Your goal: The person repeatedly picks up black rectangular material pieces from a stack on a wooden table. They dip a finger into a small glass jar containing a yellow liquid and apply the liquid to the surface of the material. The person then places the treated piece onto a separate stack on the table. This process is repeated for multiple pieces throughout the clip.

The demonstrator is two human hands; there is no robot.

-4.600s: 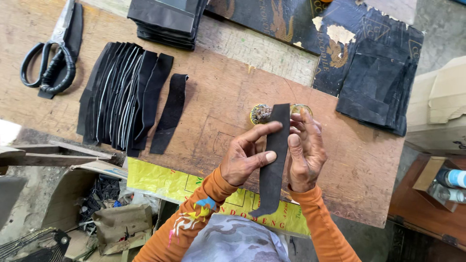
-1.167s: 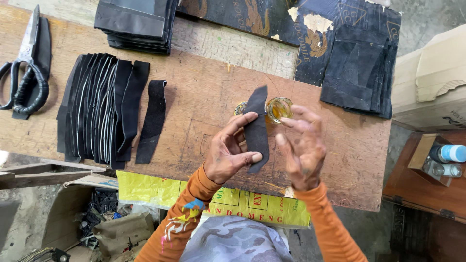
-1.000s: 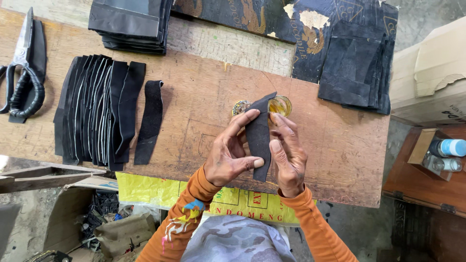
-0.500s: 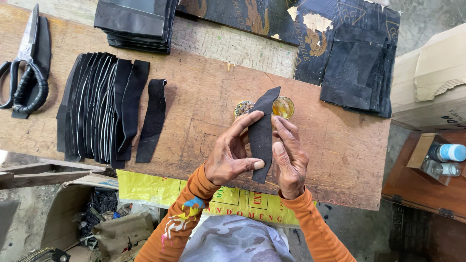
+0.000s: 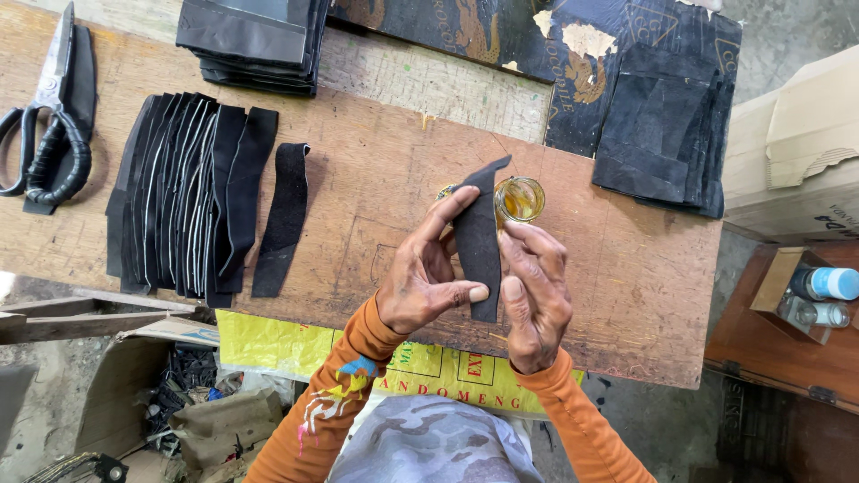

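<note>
A yellow printed sack (image 5: 268,344) hangs below the table edge; tan cardboard boxes (image 5: 796,152), perhaps stacked, stand at right.

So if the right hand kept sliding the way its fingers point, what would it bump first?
Probably the small glass jar of amber liquid, just beyond the right hand on the wooden table; depth is unclear.

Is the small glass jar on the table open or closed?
Open. The small glass jar has no lid on it, and amber liquid is visible inside, just behind the black strip.
</note>
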